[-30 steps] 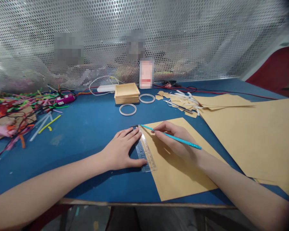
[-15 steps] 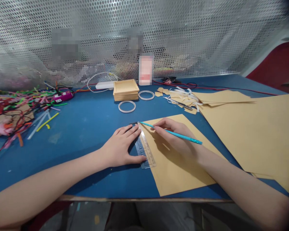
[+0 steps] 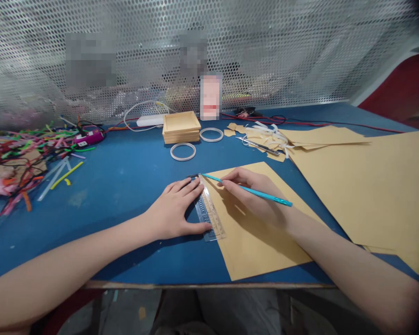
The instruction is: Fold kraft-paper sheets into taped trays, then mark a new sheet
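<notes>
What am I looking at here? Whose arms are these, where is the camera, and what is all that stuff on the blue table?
There is no machine here: a person wears a camera on the head, so you look down along their own two bare arms. The left hand lies flat, pressing a clear ruler along the left edge of a sheet of brown paper. The right hand holds a turquoise pencil with its tip at the far end of the ruler. All this lies on a blue table. Farther back are a stack of wooden trays, two white rings, paper scraps and bigger brown sheets on the right. Colourful strips are heaped on the left. A perforated metal screen stands behind.
</notes>
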### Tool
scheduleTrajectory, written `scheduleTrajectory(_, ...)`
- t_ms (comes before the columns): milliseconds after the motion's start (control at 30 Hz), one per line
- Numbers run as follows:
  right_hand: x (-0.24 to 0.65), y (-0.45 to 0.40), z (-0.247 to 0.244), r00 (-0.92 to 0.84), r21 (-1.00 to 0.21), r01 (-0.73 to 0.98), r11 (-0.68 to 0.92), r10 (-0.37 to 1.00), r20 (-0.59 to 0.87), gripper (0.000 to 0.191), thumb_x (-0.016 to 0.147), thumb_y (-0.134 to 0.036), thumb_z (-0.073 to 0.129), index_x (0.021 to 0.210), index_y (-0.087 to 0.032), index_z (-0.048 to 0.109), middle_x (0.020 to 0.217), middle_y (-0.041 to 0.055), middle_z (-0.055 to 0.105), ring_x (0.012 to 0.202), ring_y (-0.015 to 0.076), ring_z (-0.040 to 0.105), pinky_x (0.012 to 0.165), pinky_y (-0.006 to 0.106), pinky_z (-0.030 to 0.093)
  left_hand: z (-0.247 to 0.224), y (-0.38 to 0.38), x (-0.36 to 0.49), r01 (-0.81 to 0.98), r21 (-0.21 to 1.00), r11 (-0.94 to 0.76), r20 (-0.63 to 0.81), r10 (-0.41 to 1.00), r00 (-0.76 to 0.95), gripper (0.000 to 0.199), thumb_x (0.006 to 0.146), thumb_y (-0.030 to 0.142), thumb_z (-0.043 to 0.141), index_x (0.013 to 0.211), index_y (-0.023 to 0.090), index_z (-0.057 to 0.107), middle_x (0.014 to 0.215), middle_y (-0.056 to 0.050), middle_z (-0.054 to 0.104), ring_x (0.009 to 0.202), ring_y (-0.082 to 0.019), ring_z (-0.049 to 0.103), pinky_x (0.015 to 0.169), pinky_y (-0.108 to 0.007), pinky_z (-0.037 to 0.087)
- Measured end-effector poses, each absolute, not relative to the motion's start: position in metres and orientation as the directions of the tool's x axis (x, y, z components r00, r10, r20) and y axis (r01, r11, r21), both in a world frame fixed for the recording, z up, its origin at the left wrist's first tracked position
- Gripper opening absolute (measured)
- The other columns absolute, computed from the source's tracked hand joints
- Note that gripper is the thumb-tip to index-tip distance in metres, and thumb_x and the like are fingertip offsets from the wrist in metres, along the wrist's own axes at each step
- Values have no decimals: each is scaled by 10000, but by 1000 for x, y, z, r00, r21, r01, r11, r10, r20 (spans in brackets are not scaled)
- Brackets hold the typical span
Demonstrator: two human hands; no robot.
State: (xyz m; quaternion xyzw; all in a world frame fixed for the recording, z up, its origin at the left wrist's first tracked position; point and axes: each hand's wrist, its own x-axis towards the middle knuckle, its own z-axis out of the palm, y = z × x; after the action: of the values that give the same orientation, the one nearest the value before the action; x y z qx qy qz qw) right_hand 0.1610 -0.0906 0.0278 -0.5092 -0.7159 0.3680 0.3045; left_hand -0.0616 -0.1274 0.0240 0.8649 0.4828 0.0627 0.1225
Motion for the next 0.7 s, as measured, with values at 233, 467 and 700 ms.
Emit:
scheduleTrajectory(233,163,-90,26,-302,-838,496,229,950,81,218,864,-434,546,846,-234,630,819,48,708,719,208,627,567,299,429,25,-127,-61,820,270,-505,-20,848,529,933,787,745,500,1489,166,295,1548,-82,242,1433,-289,206,1147,-448,171)
scheduleTrajectory(467,163,-91,27,-307,-827,508,240,948,87,211,870,-428,540,834,-239,625,851,47,712,753,213,630,586,303,434,27,-127,-61,819,274,-504,-37,845,533,939,788,737,508,1490,153,289,1551,-84,240,1435,-289,199,1150,-448,171)
scheduleTrajectory(700,163,-91,29,-331,-820,510,260,939,92,230,877,-431,529,855,-223,626,855,61,713,775,219,636,586,296,438,26,-127,-61,820,259,-510,-32,844,535,938,791,738,503,1490,149,290,1549,-87,243,1434,-285,202,1147,-444,179)
